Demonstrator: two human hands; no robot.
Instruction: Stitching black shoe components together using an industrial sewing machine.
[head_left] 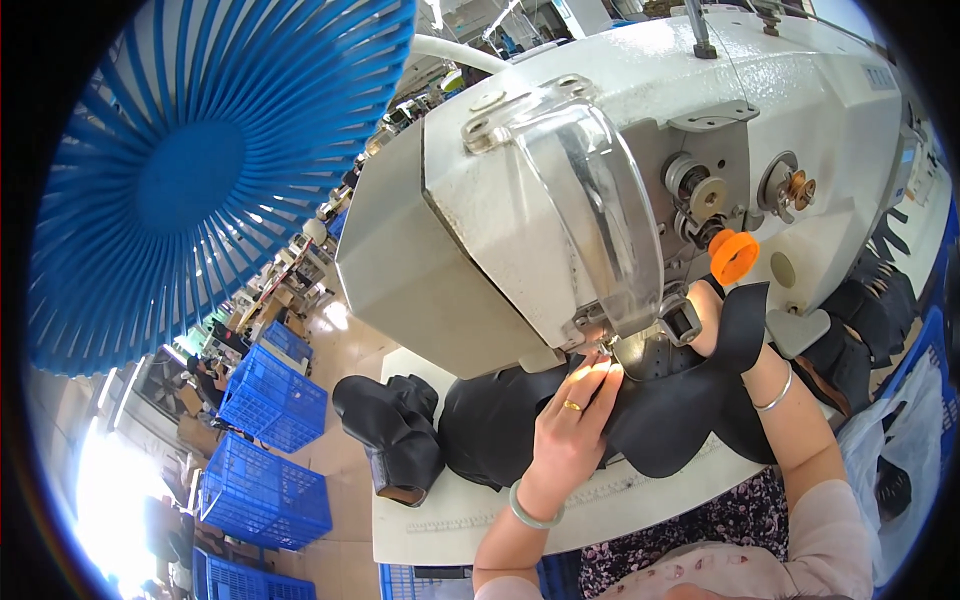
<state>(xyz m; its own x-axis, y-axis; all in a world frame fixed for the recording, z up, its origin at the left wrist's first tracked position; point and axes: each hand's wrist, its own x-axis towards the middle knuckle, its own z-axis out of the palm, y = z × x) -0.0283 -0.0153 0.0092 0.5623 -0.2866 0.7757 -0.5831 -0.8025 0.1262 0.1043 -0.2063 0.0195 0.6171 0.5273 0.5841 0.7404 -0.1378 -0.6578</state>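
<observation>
A white industrial sewing machine (500, 240) fills the middle of the view. Black leather-like material (665, 420) lies under its lit needle area (608, 345), with curved flaps folding toward me. My left hand (575, 415), wearing a gold ring, rests on this material with fingers stretched out, tips close beside the needle. On the far side of the material is my right hand (706, 318), its fingers mostly hidden behind the machine's metal parts and a raised black flap (745, 320). Left of the work sits a bunched black shoe upper (395, 430).
A blue fan (190, 175) stands close at the upper left. Blue plastic crates (275, 400) line the floor at left. More black pieces (870, 310) lie at right beside a clear plastic bag (905, 440). An orange knob (734, 257) juts from the machine.
</observation>
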